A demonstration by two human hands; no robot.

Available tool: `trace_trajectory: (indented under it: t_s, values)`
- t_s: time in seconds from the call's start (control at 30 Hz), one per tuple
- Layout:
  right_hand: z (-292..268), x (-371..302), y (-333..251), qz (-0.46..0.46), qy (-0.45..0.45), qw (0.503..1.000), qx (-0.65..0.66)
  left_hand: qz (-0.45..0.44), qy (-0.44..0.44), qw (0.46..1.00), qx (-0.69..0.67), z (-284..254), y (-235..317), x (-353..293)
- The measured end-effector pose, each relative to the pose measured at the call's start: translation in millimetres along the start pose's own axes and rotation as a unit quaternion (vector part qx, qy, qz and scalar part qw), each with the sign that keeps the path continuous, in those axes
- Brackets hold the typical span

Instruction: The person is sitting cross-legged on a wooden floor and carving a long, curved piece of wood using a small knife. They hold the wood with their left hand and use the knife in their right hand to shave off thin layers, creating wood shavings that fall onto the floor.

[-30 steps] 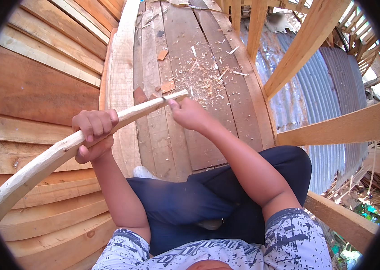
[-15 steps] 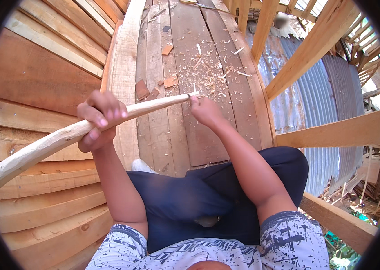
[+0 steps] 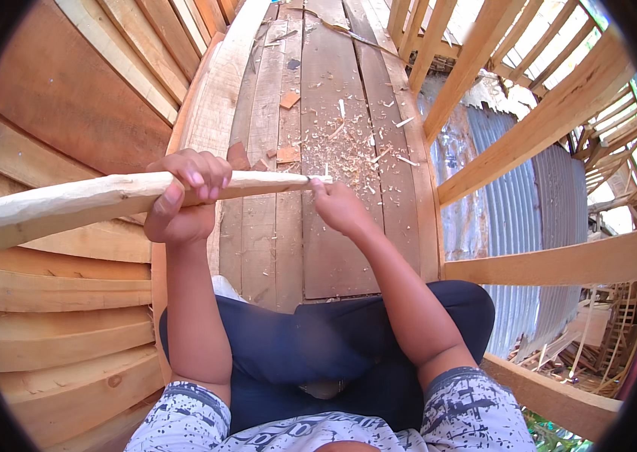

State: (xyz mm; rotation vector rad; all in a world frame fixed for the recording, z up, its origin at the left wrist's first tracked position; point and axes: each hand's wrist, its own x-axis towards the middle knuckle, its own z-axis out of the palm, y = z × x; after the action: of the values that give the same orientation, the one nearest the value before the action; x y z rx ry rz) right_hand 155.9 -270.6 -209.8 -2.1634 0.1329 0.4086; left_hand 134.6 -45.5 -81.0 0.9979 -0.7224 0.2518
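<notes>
A long, pale, peeled wooden pole (image 3: 115, 188) runs across in front of me, thick at the left edge of the view and tapering to the right. My left hand (image 3: 186, 197) is wrapped round it, fingers over the top and thumb on the near side. At the thin end my right hand (image 3: 339, 207) is closed, its thumb and fingers against the tip. A small dark bit shows between those fingers and the wood; what it is I cannot make out. Both forearms reach forward over my crossed legs (image 3: 288, 339) in dark trousers.
Wood shavings (image 3: 341, 143) and reddish-brown chips (image 3: 288, 154) litter the plank floor (image 3: 262, 233). A board wall (image 3: 62, 286) stands close on my left. On the right are timber rails (image 3: 552, 256), with corrugated metal sheets (image 3: 514, 203) beyond them.
The pole's thick left end has risen, so it lies more level. My left hand has turned with it and shifted slightly right. My right hand stays at the thin end.
</notes>
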Motion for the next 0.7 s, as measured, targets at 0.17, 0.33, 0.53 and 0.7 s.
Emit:
trace_trajectory:
  t_s: [0.17, 0.33, 0.53, 0.7]
  values:
    - [1.1, 7.3, 16.3, 0.032, 0.004, 0.999, 0.0, -0.011, -0.032, 0.999, 0.014, 3.4, 2.6, 0.7]
    - [-2.0, 2.5, 0.0, 0.039, -0.008, 0.999, -0.014, -0.01, -0.03, 0.999, 0.017, -2.0, 3.2, -0.1]
    - [5.3, 13.1, 35.1, 0.061, 0.024, 0.998, -0.001, -0.014, -0.027, 0.999, 0.013, 6.2, 2.9, 2.2]
    - [3.2, 0.3, -6.3, 0.006, -0.018, 0.999, -0.026, -0.02, -0.023, 0.999, 0.031, -0.1, 6.7, -1.1]
